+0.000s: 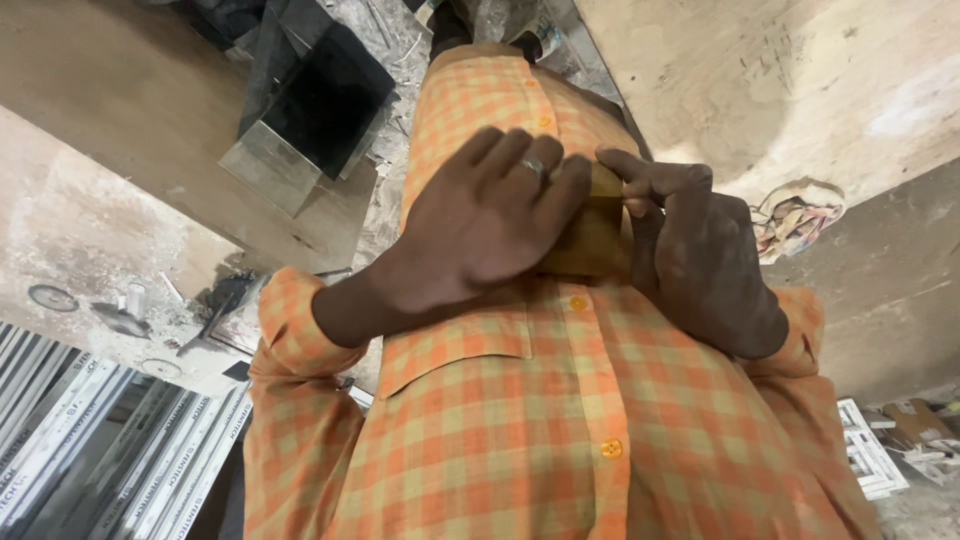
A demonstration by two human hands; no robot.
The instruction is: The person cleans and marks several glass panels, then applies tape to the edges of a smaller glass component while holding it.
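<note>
Hands: both raised to the front of the person's orange checked shirt (520, 430), at belly height, meeting over one small thing.
Thing: flat brown-yellow piece (597, 238), pressed against the shirt between the two hands; only part of it shows, and its kind cannot be told.
Left hand (480, 225): ringed, fingers spread flat across the piece, covering its near side. A press, not a closed fist.
Right hand (705, 265): thumb and forefinger pinch the piece's upper right edge, the other fingers curled under.
Step, as judged: piece being steadied or worked by both hands, against the body.
Next move calls for: the pinch to hold firm before the flat palm lifts, or the piece may slip down the shirt.
Around: dark open-topped box (320, 105) below, crumpled rag (797, 215) at right, wrapped metal profiles (100, 445) stacked lower left.
</note>
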